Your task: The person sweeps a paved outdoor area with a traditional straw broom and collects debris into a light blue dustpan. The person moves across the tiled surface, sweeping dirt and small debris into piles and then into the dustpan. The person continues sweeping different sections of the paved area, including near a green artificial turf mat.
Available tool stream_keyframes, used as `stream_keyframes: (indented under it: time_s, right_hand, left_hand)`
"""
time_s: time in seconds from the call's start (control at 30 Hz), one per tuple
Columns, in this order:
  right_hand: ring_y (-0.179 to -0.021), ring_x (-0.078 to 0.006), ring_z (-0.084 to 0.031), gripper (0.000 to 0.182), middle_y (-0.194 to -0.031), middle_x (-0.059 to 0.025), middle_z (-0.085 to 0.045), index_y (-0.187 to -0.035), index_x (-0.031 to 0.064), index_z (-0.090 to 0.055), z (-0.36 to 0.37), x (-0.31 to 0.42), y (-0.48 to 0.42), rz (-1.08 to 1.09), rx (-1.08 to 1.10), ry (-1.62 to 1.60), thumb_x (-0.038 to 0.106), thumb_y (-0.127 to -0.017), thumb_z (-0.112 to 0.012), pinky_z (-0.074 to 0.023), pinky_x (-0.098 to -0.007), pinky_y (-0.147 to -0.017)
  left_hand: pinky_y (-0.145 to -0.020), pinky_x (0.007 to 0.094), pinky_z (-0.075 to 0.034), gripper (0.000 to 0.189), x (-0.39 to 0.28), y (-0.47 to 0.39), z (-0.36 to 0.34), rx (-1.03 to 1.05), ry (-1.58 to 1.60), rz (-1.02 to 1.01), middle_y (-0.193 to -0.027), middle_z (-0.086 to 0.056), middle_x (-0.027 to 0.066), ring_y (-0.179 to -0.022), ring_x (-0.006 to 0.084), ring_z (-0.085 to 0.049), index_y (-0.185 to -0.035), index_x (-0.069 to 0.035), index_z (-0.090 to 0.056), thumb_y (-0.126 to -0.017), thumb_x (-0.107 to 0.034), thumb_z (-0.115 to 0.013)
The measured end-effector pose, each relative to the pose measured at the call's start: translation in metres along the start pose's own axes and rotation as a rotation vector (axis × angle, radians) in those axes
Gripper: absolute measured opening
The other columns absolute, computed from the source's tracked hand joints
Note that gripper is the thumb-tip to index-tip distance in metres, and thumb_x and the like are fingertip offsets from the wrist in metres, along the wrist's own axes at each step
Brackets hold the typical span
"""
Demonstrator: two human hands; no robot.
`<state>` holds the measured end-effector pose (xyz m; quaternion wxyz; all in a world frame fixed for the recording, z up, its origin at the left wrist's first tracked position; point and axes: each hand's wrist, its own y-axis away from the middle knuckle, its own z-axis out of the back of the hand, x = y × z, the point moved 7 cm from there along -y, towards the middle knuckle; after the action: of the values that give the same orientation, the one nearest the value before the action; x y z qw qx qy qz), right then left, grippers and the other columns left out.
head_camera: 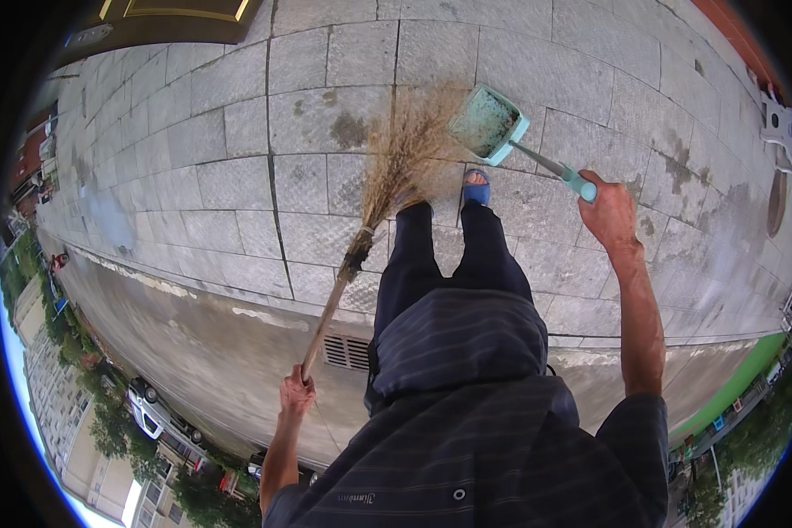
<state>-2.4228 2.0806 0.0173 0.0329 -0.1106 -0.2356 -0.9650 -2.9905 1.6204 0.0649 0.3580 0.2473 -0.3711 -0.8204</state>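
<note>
My left hand (pixel 297 392) is closed around the end of the wooden handle of a straw broom (pixel 396 162). The broom's bristles fan out over the paving in front of my feet, beside the open mouth of a light green plastic dustpan (pixel 487 125). Fine dirt and debris lie inside the pan. My right hand (pixel 608 211) grips the green top of the dustpan's long handle. The pan is at or just above the stone slabs; its exact contact cannot be told. A blue sandal (pixel 476 188) shows on one foot, while the bristles partly hide the other.
Grey stone paving (pixel 237 185) with dark stains surrounds my feet. Behind me a kerb edge borders a road with a metal drain grate (pixel 346 351). A brown door (pixel 178 23) stands at the upper left, a white plastic chair (pixel 784 129) at the far right. Parked cars (pixel 162 416) are beyond the road.
</note>
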Motion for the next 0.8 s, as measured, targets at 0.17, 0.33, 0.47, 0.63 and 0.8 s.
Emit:
stream_keyframes:
  time_s: [0.17,0.33,0.47,0.63,0.8]
  right_hand:
    - [-0.072,-0.0389,-0.064,0.032,-0.075,-0.0198,-0.065,-0.108,0.0152,-0.065,0.007,-0.023,0.024,-0.026,-0.06,-0.091,0.01,-0.077,-0.063,-0.0517,-0.0474,-0.066]
    - [-0.073,-0.0388,-0.064,0.033,-0.076,-0.0195,-0.065,-0.108,0.0159,-0.065,0.017,-0.056,0.05,-0.074,-0.054,-0.07,0.01,-0.075,-0.063,-0.0512,-0.0473,-0.066]
    - [-0.073,-0.0388,-0.064,0.033,-0.076,-0.0194,-0.065,-0.108,0.0166,-0.064,0.014,-0.076,0.059,-0.059,-0.016,-0.025,0.01,-0.076,-0.063,-0.051,-0.0478,-0.066]
    - [-0.074,-0.0388,-0.064,0.033,-0.076,-0.0195,-0.065,-0.109,0.0167,-0.065,0.007,-0.092,0.059,-0.03,0.003,0.033,0.01,-0.076,-0.063,-0.051,-0.0483,-0.067]
    - [-0.075,-0.0391,-0.064,0.034,-0.078,-0.0193,-0.066,-0.109,0.0169,-0.066,0.002,-0.117,0.059,0.0,-0.042,-0.015,0.009,-0.076,-0.062,-0.0514,-0.0482,-0.067]
  left_hand:
    - [-0.037,0.0305,-0.038,0.014,-0.047,-0.042,-0.007,-0.179,-0.08,-0.164,-0.054,-0.048,0.0035,-0.045,0.0127,-0.048,-0.076,-0.005,-0.049,-0.079,-0.009,-0.062]
    - [-0.029,0.0319,-0.036,0.017,-0.088,-0.031,-0.036,-0.031,0.417,0.333,-0.053,-0.048,0.0032,-0.036,0.0131,-0.044,-0.07,-0.003,-0.046,-0.08,-0.007,-0.058]
    - [-0.031,0.0309,-0.036,0.014,-0.084,-0.014,-0.066,0.082,0.571,0.476,-0.05,-0.045,0.003,-0.036,0.0117,-0.043,-0.068,-0.004,-0.046,-0.077,-0.006,-0.056]
    - [-0.03,0.0341,-0.037,0.008,-0.108,-0.014,-0.098,0.257,0.275,0.386,-0.048,-0.047,0.0067,-0.037,0.0156,-0.048,-0.068,-0.001,-0.048,-0.075,-0.002,-0.052]
    - [-0.031,0.0375,-0.039,0.003,-0.125,-0.012,-0.113,0.315,-0.029,0.133,-0.051,-0.052,0.0121,-0.039,0.0216,-0.054,-0.073,0.002,-0.05,-0.073,0.001,-0.048]
